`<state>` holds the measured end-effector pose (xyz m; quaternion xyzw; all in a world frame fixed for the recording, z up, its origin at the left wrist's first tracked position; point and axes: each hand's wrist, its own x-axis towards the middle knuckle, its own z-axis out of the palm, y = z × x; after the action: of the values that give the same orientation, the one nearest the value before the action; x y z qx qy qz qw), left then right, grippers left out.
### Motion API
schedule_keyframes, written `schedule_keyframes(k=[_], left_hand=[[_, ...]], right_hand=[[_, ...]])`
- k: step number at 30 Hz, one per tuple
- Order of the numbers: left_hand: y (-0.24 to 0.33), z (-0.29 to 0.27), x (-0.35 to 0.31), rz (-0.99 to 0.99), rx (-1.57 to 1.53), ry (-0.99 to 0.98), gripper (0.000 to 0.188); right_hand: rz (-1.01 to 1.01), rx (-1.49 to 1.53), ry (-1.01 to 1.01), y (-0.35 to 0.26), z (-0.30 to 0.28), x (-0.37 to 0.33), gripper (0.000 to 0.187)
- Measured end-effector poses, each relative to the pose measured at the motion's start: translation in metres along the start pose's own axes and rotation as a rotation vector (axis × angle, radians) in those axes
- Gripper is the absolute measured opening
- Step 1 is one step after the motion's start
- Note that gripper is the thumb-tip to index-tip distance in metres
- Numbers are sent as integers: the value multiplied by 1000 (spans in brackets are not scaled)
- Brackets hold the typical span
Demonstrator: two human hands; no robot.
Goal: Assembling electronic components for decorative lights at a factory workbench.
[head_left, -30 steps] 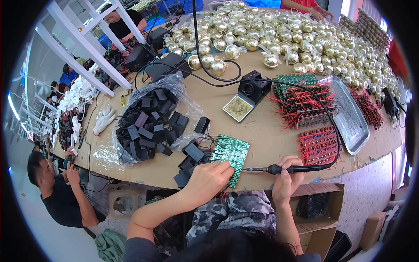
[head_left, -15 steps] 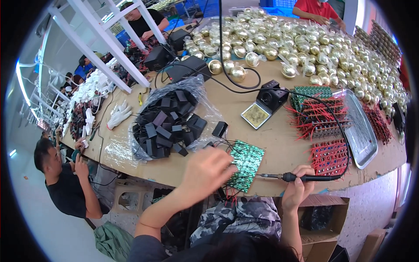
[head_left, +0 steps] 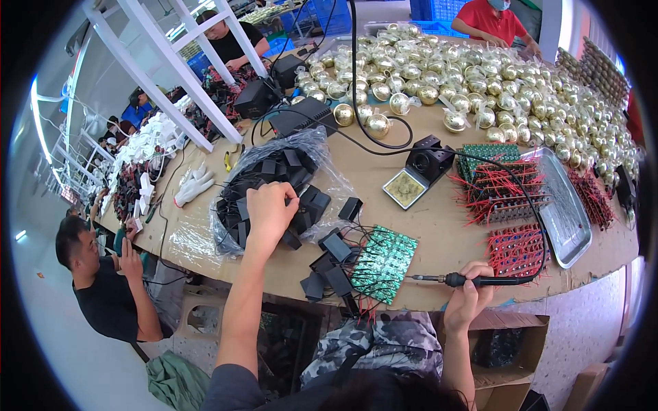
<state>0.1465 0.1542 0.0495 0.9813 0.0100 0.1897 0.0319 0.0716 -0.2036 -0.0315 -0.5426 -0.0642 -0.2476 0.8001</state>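
In the head view, the left hand (head_left: 271, 211) is over a clear plastic bag (head_left: 316, 142) full of little black boxes (head_left: 258, 167). Its fingers are bent and close to the thumb, but I cannot tell if they pinch a box, because the back of the hand hides it. The right hand (head_left: 467, 296) holds a soldering iron (head_left: 451, 279), with the thumb and fingers closed around its black handle. The metal tip points left, just beside the edge of a green board (head_left: 388, 263). The board lies flat on the brown table (head_left: 439, 236), near the front edge, between the two hands. Thin black wires run over its left side, and more black boxes (head_left: 336, 244) sit in a small heap next to it. Behind the board is a black stand (head_left: 429, 160) with a square yellow pad (head_left: 405, 188) in front. To the right are boards with red wires (head_left: 514, 249) and a shiny metal tray (head_left: 567, 219). A big pile of gold balls (head_left: 473, 92) covers the far side. A white glove (head_left: 195, 185) lies left of the bag.
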Motion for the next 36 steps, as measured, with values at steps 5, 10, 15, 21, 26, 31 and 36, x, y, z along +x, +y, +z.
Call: schedule_keyframes(k=[5, 10, 15, 21, 26, 31, 36], left_hand=[[22, -8, 2, -3, 14, 139, 8], [31, -32, 1, -135, -592, 338, 9], [36, -45, -2, -257, -1219, 363, 10], [64, -46, -14, -263, -1360, 90, 8], [100, -30, -47, 348, -627, -119, 7], [111, -10, -58, 511, -490, -185, 11], [116, -10, -54, 513, -414, -234, 8]], right_hand=[[-13, -13, 10, 2, -5, 1, 19], [-12, -16, 18, 5, -4, 0, 20], [-19, -31, 19, 5, -3, -1, 20], [-29, -26, 25, 8, -10, 0, 19], [-4, -70, 10, 1, -3, 1, 19], [7, -120, 6, -8, 15, 3, 15], [2, -164, -28, -1, 21, -1, 13]])
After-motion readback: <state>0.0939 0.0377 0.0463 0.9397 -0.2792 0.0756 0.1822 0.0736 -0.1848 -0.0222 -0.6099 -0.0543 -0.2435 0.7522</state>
